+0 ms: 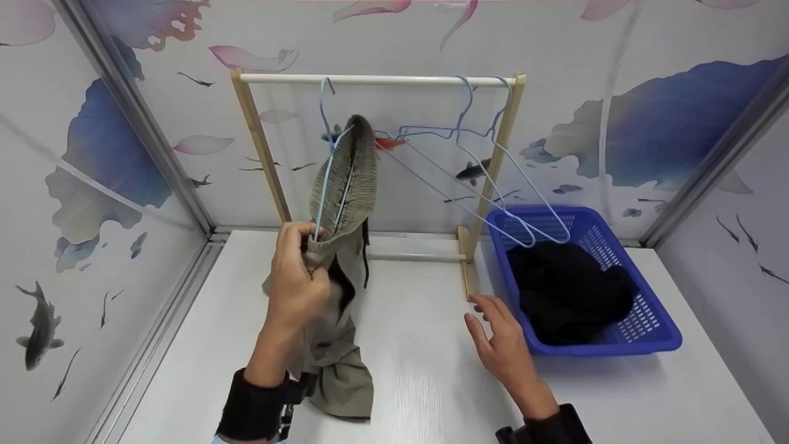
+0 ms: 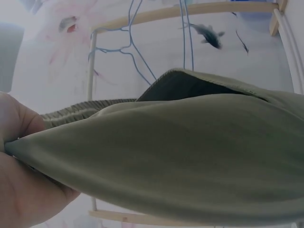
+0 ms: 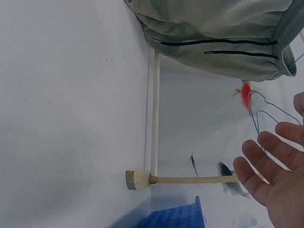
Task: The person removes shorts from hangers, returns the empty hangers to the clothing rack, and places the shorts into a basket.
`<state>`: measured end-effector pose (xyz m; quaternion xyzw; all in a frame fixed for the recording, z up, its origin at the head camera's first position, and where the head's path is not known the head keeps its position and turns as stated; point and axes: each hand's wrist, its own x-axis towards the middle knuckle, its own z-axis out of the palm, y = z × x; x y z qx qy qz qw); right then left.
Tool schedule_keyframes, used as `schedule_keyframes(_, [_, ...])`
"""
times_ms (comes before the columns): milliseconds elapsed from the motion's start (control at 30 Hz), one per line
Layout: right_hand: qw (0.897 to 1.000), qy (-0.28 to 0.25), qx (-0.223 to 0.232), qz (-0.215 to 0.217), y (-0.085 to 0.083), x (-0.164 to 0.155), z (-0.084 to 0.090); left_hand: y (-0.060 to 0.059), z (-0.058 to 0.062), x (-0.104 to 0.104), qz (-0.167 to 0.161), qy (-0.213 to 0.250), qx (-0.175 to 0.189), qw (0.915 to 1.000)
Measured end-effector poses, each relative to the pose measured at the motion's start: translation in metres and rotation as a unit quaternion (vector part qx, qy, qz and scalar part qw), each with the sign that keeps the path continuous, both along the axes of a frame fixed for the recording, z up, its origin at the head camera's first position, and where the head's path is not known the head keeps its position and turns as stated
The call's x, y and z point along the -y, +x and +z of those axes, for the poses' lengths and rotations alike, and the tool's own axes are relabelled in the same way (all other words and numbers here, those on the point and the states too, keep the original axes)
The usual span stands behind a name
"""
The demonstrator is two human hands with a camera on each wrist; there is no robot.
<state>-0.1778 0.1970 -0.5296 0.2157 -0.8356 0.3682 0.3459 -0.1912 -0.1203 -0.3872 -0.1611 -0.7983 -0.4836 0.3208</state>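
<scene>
Left hand (image 1: 296, 280), lower centre-left, pinches olive shorts (image 1: 342, 246) on a wire hanger (image 1: 327, 154). Right hand (image 1: 502, 345), fingers apart, holds nothing, beside blue basket (image 1: 653, 320) at right.

Bare bench (image 1: 419, 345) lies open between the hanging shorts (image 1: 339, 259) and the basket (image 1: 585, 277). The rack (image 1: 376, 79) (with spare hangers (image 1: 481, 166)) blocks the back.
</scene>
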Motion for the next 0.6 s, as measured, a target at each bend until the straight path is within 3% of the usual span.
schedule_keyframes(133, [1.0, -0.001, 0.0, 0.001, 0.001, 0.0, -0.001, 0.003, -0.008, 0.006, -0.008, -0.017, 0.001, 0.9998])
schedule_keyframes(367, [1.0, 0.0, 0.005, 0.002, 0.001, 0.001, -0.003, 0.011, -0.021, 0.01, -0.032, -0.031, 0.033, 0.9984])
schedule_keyframes(600, [1.0, 0.003, 0.013, 0.001, 0.002, -0.001, -0.004, 0.02, -0.036, 0.014, -0.052, -0.047, 0.02, 0.9974])
